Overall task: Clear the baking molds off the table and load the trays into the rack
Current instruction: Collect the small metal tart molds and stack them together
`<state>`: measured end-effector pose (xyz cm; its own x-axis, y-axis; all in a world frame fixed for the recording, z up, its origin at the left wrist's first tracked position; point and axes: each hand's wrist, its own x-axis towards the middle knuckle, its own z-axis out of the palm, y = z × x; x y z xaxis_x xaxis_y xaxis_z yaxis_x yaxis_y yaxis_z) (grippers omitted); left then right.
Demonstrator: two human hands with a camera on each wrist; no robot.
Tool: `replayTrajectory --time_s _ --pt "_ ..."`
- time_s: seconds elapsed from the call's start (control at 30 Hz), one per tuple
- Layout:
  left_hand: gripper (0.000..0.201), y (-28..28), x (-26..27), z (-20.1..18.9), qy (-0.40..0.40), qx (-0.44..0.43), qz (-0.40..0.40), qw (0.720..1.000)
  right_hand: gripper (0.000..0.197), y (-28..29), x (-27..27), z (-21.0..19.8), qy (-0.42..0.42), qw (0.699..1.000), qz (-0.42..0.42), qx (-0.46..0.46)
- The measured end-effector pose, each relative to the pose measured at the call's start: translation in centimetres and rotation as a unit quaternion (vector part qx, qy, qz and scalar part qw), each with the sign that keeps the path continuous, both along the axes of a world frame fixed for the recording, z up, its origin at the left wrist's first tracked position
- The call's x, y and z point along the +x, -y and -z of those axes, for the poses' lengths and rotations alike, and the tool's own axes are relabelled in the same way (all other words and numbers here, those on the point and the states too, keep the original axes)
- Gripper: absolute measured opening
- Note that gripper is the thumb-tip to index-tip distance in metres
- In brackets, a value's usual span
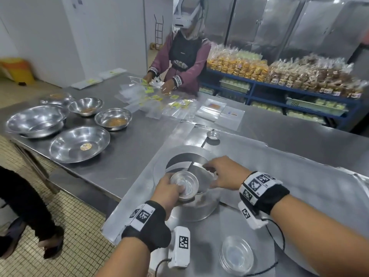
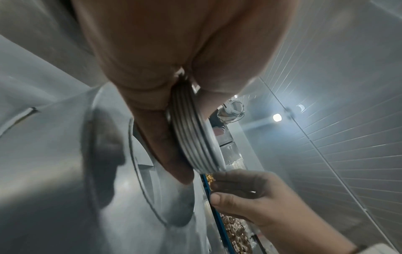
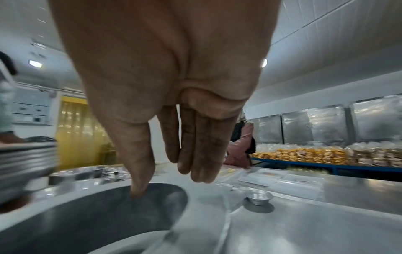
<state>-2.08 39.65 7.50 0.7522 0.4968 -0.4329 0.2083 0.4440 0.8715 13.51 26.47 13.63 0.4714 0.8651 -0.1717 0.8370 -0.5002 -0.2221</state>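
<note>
Gathering the small baking molds is the step in hand. The left hand (image 1: pixel 169 191) grips a nested stack of molds (image 1: pixel 184 185), thumb on one side and fingers curled round the other; the left wrist view shows the ribbed rims of several cups pressed together. It holds the stack just above a large metal bowl (image 1: pixel 196 211) at the lower middle of the head view. The right hand (image 1: pixel 223 172) hovers beside the stack with fingers straight and loosely spread, holding nothing, its thumb tip near the bowl's rim.

One lone mold (image 1: pixel 213 134) sits on a flat tray (image 1: pixel 299 176) above the hands, well apart from them. A second stack of molds (image 1: pixel 236 255) stands at the lower right. The trays lie on the surface (image 1: pixel 127 148), not yet racked; no rack is clearly in view.

Next, I judge, the empty hand should reach up for the lone mold and nest it squarely onto the held stack.
</note>
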Motion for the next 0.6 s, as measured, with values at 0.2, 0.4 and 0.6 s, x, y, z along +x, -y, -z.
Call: replayTrajectory --time_s 0.2,0.4,0.6 --pt "0.045 -3.0 4.2 1.2 -0.05 0.067 -0.016 0.996 0.045 -3.2 12.1 1.8 -0.011 0.996 0.092 0.006" --pt "0.039 -5.3 8.0 2.3 -0.053 0.079 -0.026 0.995 0.044 -7.8 22.5 5.1 0.009 0.988 0.153 -0.03" --pt "0.037 -6.2 10.0 3.7 -0.052 0.075 -0.028 0.995 0.075 -11.5 28.3 9.2 0.008 0.984 0.175 -0.044"
